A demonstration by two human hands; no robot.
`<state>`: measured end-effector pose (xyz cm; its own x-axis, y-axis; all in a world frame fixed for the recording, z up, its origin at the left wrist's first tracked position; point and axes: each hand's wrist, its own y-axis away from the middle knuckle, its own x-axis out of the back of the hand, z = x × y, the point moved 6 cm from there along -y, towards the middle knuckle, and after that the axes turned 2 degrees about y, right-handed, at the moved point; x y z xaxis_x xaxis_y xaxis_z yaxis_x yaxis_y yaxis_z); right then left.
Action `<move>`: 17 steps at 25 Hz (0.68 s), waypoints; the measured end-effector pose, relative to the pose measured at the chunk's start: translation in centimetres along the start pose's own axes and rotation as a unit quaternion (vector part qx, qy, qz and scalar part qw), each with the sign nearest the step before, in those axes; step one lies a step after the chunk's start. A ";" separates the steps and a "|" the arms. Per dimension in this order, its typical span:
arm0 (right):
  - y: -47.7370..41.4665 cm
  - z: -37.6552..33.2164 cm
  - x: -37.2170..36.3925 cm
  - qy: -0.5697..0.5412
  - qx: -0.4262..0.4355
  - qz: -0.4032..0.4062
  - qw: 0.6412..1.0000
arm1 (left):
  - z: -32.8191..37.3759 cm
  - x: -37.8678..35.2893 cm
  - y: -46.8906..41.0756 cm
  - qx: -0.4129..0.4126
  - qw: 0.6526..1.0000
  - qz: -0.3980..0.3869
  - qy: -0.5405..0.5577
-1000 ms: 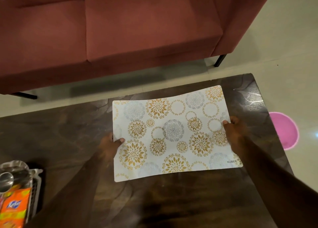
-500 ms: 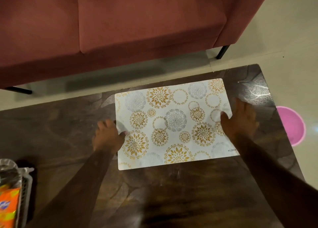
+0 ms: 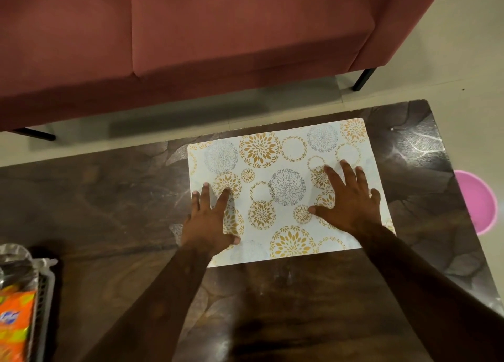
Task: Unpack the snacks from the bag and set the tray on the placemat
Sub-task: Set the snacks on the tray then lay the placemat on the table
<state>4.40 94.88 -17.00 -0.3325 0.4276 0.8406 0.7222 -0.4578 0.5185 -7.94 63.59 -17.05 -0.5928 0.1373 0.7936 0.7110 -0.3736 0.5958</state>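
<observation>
Placemat step: left hand [image 3: 208,222] and right hand [image 3: 349,200] flat, fingers spread, pressing placemat [image 3: 289,154] onto desk [image 3: 109,198], far right. Tray [image 3: 45,279] sits near left; next move likely a level carry across

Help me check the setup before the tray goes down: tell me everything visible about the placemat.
The placemat is a thin, pale rectangle with rounded corners, printed with gold and grey floral circles; it looks like plastic. It lies flat on the dark table, toward its far right, slightly askew. The left hand presses its left edge and the right hand its right half, fingers spread. Nothing else rests on it.
</observation>
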 end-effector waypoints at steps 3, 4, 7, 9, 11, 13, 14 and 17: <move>0.1 -0.3 0.3 0.003 -0.003 -0.004 1.000 | 0.2 -0.2 0.2 0.004 1.000 -0.001 0.000; 0.3 -0.3 0.3 0.006 -0.005 -0.004 1.000 | 0.3 -0.3 0.3 0.005 1.000 0.000 -0.004; 0.8 -0.2 0.1 0.010 -0.008 -0.007 1.000 | 0.3 -0.8 0.8 0.007 1.000 0.000 -0.009; 1.0 -0.2 0.1 0.012 -0.008 -0.010 1.000 | 0.3 -1.0 0.9 0.005 1.000 -0.002 -0.004; 1.1 -0.1 0.1 0.012 -0.008 -0.011 1.000 | 0.2 -1.2 1.1 0.001 1.000 -0.002 0.002; 1.3 -0.1 -0.1 0.015 -0.009 -0.010 1.000 | 0.3 -1.3 1.4 0.001 1.000 -0.001 0.003; 1.4 -0.1 -0.1 0.016 -0.009 -0.010 1.000 | 0.3 -1.4 1.5 0.001 1.000 -0.004 0.002; 1.6 -0.3 0.1 0.021 -0.011 -0.013 1.000 | 0.2 -0.9 1.5 -0.003 1.000 -0.014 0.008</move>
<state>5.30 93.95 -16.03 -0.3759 0.4072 0.8324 0.6994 -0.4647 0.5431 -6.22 63.07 -16.87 -0.6188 0.1337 0.7741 0.6916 -0.3748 0.6175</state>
